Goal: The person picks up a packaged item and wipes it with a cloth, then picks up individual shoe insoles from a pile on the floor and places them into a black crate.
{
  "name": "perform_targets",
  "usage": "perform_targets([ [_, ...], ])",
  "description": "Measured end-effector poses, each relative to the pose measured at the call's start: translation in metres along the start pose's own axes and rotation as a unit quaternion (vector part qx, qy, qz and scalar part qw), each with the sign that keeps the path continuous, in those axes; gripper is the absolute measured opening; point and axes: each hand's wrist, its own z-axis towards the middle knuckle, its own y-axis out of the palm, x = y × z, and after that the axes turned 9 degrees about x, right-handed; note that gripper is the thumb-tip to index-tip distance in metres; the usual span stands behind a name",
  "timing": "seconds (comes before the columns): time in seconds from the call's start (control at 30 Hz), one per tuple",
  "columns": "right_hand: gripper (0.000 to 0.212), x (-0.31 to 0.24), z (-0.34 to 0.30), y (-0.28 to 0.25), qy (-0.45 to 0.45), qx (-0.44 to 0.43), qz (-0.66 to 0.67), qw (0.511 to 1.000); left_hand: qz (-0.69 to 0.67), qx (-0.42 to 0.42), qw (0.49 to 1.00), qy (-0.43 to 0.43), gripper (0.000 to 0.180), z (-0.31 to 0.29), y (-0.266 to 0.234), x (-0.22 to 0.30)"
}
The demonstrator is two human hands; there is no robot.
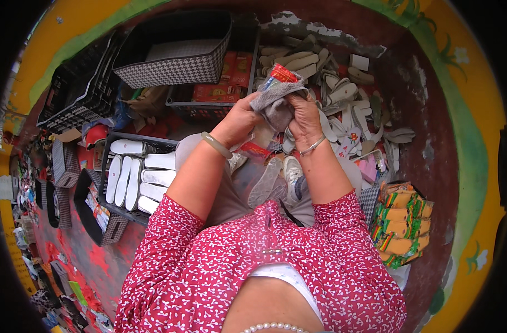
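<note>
My left hand (239, 122) and my right hand (305, 119) meet in front of me, closed on opposite sides of a folded grey cloth piece (277, 106). It looks soft and fuzzy, perhaps a sock or an insole; I cannot make out which. A red and blue printed card (282, 75) sticks up from its far end. Below the hands, a see-through sole-shaped piece (265, 182) lies on the floor beside my white shoe (293, 175). Just beyond my right hand spreads a heap of loose insoles (340, 93), mostly white, beige and grey.
To the left, a black crate (104, 169) holds white insoles (132, 180). Behind it stand a houndstooth-patterned bin (176, 66), a crate with red boxes (217, 92) and stacked black crates (76, 91). Yellow-and-green packs (403, 219) fill a basket at right, near the painted wall (475, 139).
</note>
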Motion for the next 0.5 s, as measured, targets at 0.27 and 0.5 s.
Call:
perform_targets([
  [0.27,0.014,0.001,0.004,-0.003,-0.080,0.103,0.022,0.991,0.067,-0.006,0.998,-0.015,0.038,0.007,0.005,-0.004],
  [0.5,0.025,-0.061,0.047,-0.046,-0.112,0.200,0.008,0.973,0.039,0.010,0.994,-0.098,0.033,-0.003,0.002,-0.007],
])
